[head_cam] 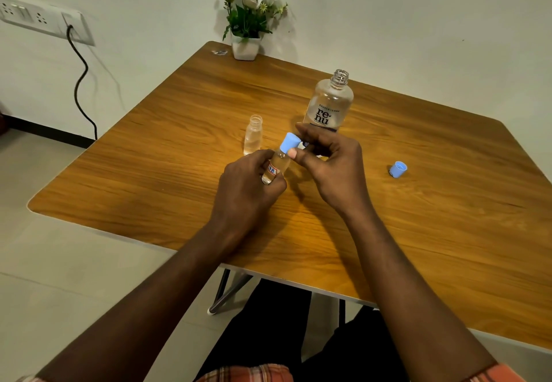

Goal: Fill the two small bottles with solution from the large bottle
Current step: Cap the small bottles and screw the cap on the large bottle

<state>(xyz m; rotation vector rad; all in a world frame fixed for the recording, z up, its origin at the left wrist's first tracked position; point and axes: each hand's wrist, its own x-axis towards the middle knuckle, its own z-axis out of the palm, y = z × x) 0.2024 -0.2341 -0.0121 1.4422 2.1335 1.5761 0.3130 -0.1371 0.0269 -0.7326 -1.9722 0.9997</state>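
Note:
My left hand [249,183] grips a small clear bottle [276,166] with a red-edged label, tilted toward the right above the table. On its neck sits a light blue cap [289,142], pinched by the thumb and fingers of my right hand [325,163]. A second small bottle [253,134] stands upright and uncapped just behind my left hand, with clear liquid in it. The large clear "renu" bottle [330,102] stands open behind my right hand, its base hidden by my fingers. Another blue cap [398,169] lies on its side at the right.
The wooden table [167,148] has rounded corners and metal legs. A white pot of artificial flowers [246,14] stands at the far edge, with a small clear scrap [219,52] beside it. A wall socket strip with a black cable [79,83] is at the left.

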